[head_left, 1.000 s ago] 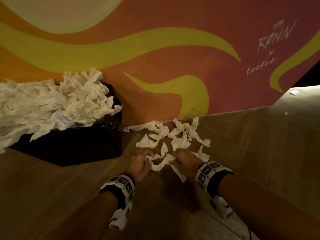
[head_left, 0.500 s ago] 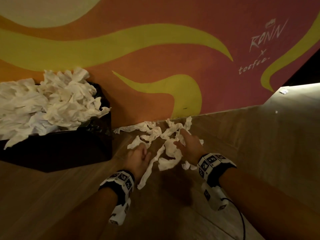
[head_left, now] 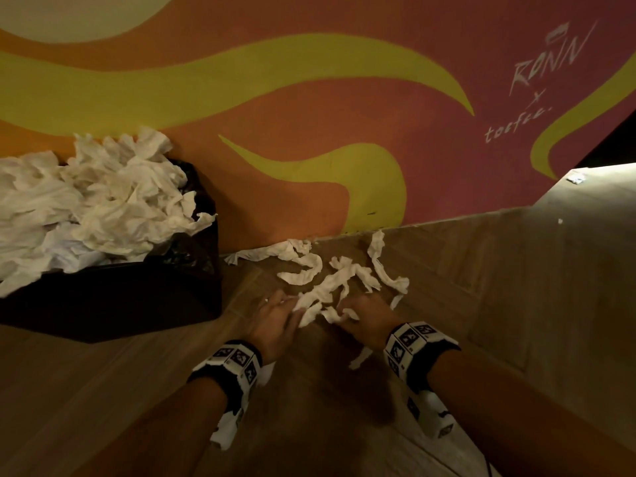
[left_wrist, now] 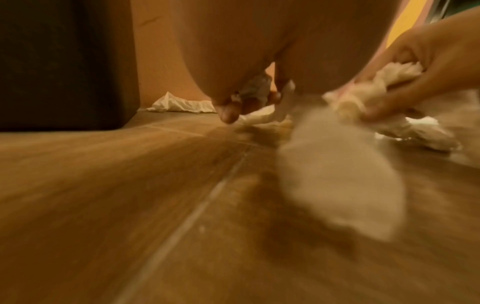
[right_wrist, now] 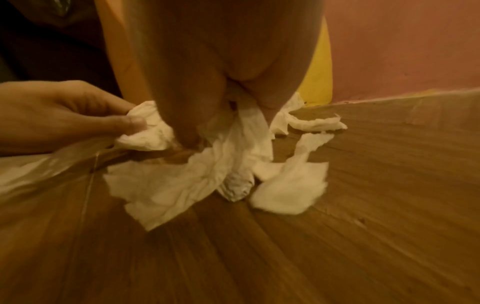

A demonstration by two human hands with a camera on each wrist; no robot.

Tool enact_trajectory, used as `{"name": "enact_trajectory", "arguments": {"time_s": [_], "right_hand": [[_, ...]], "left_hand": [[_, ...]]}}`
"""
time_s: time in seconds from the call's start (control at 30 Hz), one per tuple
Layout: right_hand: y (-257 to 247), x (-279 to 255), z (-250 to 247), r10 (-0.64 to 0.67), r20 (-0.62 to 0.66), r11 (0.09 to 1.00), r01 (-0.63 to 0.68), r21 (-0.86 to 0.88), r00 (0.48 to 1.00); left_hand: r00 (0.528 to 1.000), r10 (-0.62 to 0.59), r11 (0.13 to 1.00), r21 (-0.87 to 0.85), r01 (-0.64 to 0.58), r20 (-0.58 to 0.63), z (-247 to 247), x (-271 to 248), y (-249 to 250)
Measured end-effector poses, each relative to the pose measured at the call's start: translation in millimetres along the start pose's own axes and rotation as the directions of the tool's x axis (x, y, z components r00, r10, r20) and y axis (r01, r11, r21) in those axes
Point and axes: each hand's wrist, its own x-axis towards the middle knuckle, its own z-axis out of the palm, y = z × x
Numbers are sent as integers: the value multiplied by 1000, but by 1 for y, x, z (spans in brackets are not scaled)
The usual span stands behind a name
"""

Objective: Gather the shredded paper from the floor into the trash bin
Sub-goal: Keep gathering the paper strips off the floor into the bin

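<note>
Wooden floor (head_left: 516, 304), crumpled white shredded paper (head_left: 330, 287) strips.

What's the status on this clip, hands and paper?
Left hand and right hand each grip paper strips on the floor. Trash bin left, heaped over its rim. Nothing in the way.

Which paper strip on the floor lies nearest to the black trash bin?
The long flat strip along the wall's foot, ending just beside the trash bin; the other strips lie farther right.
</note>
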Motion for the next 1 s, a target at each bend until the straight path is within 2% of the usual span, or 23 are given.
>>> {"name": "enact_trajectory", "arguments": {"time_s": [0.07,0.13,0.2,0.27,0.33,0.43,0.5,0.53,0.6,0.63,0.7,0.77,0.83,0.9,0.97,1.0], "right_hand": [[-2,-4,1,-42,-97,994,51,96,994],[-5,-4,-1,-45,-204,977,86,196,978],[-9,-4,-8,10,-307,946,90,311,952],[-12,-5,-20,83,-405,899,107,424,910],[-10,-5,-33,157,-459,864,104,492,874],[-6,-8,-51,248,-502,820,97,564,829],[-4,-11,-58,325,-499,735,118,668,803],[-3,-12,-60,366,-478,668,132,732,798],[-3,-16,-61,421,-435,571,140,809,796],[-3,-18,-61,435,-425,569,124,813,794],[-1,-21,-58,452,-435,628,69,775,779],[2,-23,-56,483,-435,647,25,762,760],[4,-25,-55,522,-395,621,-20,784,756],[9,-26,-54,540,-330,571,-49,819,775],[18,-25,-52,520,-304,581,-70,811,799],[22,-23,-51,517,-296,593,-87,800,803]], "left_hand": [[999,-11,998,-59,8,-52,-3,-5,3],[989,-101,982,-168,82,-109,-9,-6,6],[962,-227,948,-260,182,-154,-19,-3,9],[936,-299,928,-287,239,-186,-29,1,12],[929,-305,913,-343,222,-209,-37,5,17],[956,-249,867,-476,148,-157,-42,9,23],[965,-232,808,-576,120,-125,-42,12,28],[965,-216,808,-582,93,-146,-40,14,30],[970,-166,831,-555,40,-180,-32,16,34],[975,-149,844,-536,39,-164,-26,18,36],[991,-103,901,-431,55,-89,-16,21,36],[999,-49,954,-295,51,14,-5,26,37],[991,-41,982,-179,63,126,5,32,39],[979,-88,995,-32,95,185,14,34,42],[985,-117,990,96,105,123,20,34,41],[990,-118,990,92,111,77,20,32,41]]}}
